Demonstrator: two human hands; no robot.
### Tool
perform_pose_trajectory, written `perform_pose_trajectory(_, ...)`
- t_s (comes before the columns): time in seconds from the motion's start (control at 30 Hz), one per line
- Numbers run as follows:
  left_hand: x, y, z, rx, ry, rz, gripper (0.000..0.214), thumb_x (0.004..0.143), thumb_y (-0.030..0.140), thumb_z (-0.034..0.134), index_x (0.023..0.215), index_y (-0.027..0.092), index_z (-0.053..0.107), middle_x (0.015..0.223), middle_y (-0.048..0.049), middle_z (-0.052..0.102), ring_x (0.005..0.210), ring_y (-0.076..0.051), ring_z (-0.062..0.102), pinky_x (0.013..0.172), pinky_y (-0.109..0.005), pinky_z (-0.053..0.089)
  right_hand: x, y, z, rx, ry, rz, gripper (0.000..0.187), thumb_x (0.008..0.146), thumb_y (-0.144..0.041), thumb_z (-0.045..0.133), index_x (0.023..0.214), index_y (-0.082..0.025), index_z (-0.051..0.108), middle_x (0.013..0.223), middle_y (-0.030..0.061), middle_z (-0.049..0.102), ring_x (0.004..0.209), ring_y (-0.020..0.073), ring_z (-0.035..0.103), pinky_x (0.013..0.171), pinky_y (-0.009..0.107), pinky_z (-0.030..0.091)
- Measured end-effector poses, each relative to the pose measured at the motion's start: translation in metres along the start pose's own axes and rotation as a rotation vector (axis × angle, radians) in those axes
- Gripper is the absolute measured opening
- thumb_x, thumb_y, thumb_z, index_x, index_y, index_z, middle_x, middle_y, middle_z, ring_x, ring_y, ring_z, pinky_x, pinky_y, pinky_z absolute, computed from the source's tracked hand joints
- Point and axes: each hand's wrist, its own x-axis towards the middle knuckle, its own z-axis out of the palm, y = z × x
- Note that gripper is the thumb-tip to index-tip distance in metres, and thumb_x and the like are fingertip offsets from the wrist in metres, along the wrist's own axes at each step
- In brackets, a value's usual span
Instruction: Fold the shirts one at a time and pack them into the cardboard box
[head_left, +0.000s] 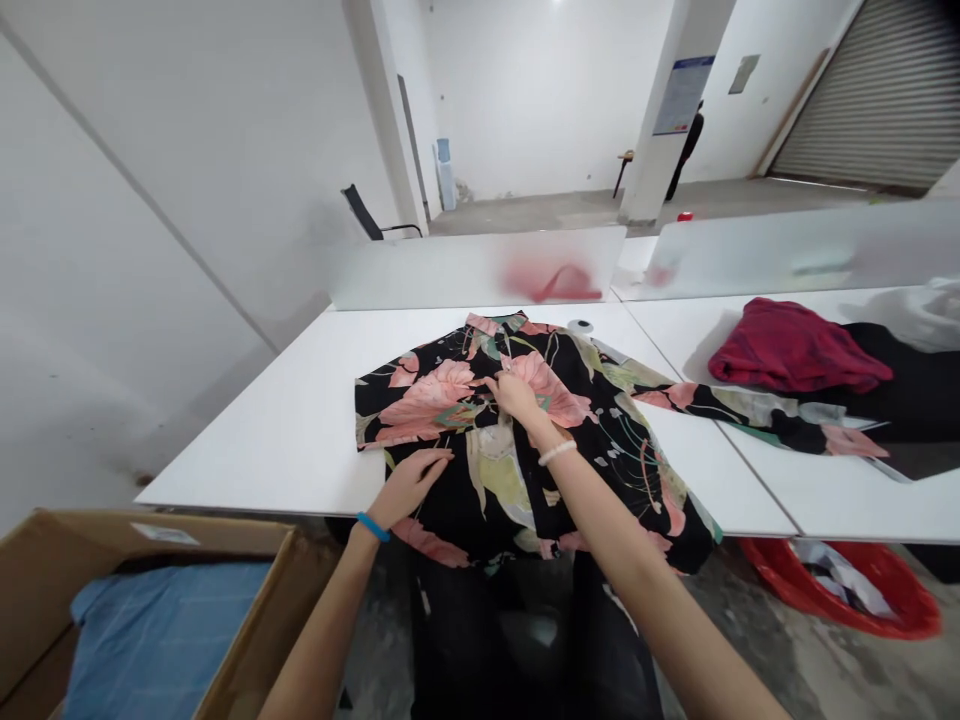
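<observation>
A black floral shirt (502, 480) with pink and green print lies spread on the white table (285, 410), collar pointing away from me. Its left-side sleeve (420, 405) is folded inward across the body, while the right-side sleeve (742, 410) stretches out over the table. My right hand (517, 397), wearing a white beaded bracelet, is closed on the shirt fabric near the middle of the front, around the folded sleeve's end. With fingers stretched, my left hand (412, 485) rests on the shirt's lower left; a blue band (373, 527) circles that wrist.
Frosted dividers (450, 270) line the table's back edge. A dark red garment (795, 345) lies at the right, beside black and white cloth. Below stand a cardboard box (285, 560) with blue cloth (165, 630) and a red bin (907, 610). Someone in dark clothing is partly behind a pillar.
</observation>
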Motion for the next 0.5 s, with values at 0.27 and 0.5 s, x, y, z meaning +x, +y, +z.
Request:
perform_pose_trajectory(0.27,0.002,-0.022,0.019,0.314,-0.025,0.138,0.048,0.094,0.043,0.034,0.131,0.016,0.049,0.14,-0.0117,0.047,0.136,-0.024,0.032,0.111,-0.045,0.032,0.028,0.004,0.024,-0.09,0.006,-0.048,0.021,0.086,-0.027,0.058,0.096,-0.008,0.06,0.106,0.0204,0.063,0.101,0.0261,0.058,0.085,0.034,0.041)
perform_pose_trajectory(0.5,0.037,-0.04,0.016,0.528,-0.013,0.14,0.056,0.094,0.041,0.03,0.137,0.006,0.04,0.146,-0.0175,0.036,0.14,-0.028,0.021,0.111,-0.045,0.028,0.037,-0.016,0.001,0.26,0.288,-0.031,0.023,0.097,-0.035,0.028,0.101,-0.018,0.043,0.081,0.006,0.059,0.069,0.0198,0.056,0.067,0.029,0.04)
